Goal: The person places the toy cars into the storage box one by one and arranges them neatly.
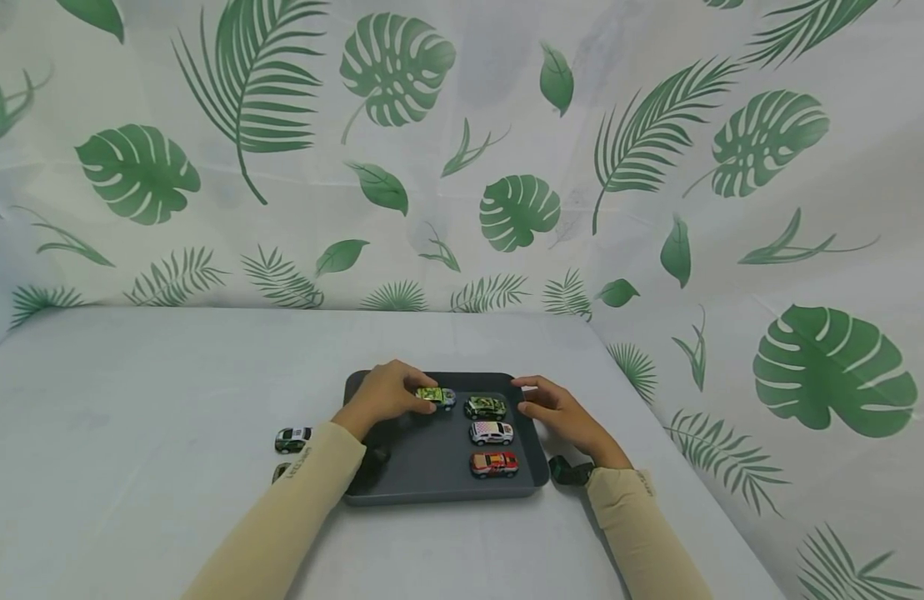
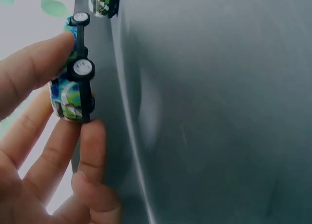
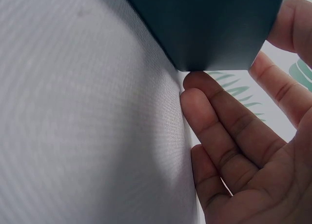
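My left hand pinches a yellow-green and blue toy car between thumb and fingers, over the far part of a dark grey tray. In the left wrist view the toy car shows its white-hubbed wheels, tilted on its side by the camera angle. At the tray's right side, my right hand holds the rim near the far corner. Its thumb lies over the edge, and other fingers touch the outer wall of the tray. Whether the held car touches the tray floor I cannot tell.
Along the tray's right half stand a green-and-black car, a white-and-pink car and a red-orange car. Left of the tray is a white-and-dark car; another car is partly hidden by the left sleeve. A leaf-print curtain hangs behind.
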A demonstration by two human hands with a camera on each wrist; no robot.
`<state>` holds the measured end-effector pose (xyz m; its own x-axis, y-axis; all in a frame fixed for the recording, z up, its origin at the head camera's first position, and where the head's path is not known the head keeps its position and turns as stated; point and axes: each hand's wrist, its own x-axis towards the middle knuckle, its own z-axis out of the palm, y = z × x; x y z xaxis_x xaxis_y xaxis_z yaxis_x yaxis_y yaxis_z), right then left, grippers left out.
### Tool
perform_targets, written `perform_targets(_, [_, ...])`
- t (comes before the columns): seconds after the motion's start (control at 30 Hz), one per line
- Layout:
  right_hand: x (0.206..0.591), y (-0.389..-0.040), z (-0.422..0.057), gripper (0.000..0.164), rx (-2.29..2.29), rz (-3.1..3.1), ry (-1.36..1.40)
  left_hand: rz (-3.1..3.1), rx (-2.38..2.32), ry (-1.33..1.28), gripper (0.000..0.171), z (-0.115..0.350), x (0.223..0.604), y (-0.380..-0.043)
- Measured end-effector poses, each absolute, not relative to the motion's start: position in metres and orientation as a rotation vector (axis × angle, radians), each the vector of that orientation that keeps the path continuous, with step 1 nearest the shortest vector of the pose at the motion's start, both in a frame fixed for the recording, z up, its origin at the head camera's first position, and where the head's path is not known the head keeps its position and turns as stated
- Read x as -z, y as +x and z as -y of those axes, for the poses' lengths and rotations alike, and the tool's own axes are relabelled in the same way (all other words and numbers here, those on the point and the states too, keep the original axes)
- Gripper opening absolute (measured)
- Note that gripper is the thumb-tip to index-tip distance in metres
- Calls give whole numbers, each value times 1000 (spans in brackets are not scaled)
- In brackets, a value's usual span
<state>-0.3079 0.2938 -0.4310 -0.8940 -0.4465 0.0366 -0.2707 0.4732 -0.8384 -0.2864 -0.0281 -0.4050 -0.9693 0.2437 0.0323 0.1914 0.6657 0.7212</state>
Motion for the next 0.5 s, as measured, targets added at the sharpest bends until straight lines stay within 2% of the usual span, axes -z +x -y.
perform_targets(0.5, [430,-308,-295,44,1398,-2521,-644,-2824,-1069,233,35,20,402,-282])
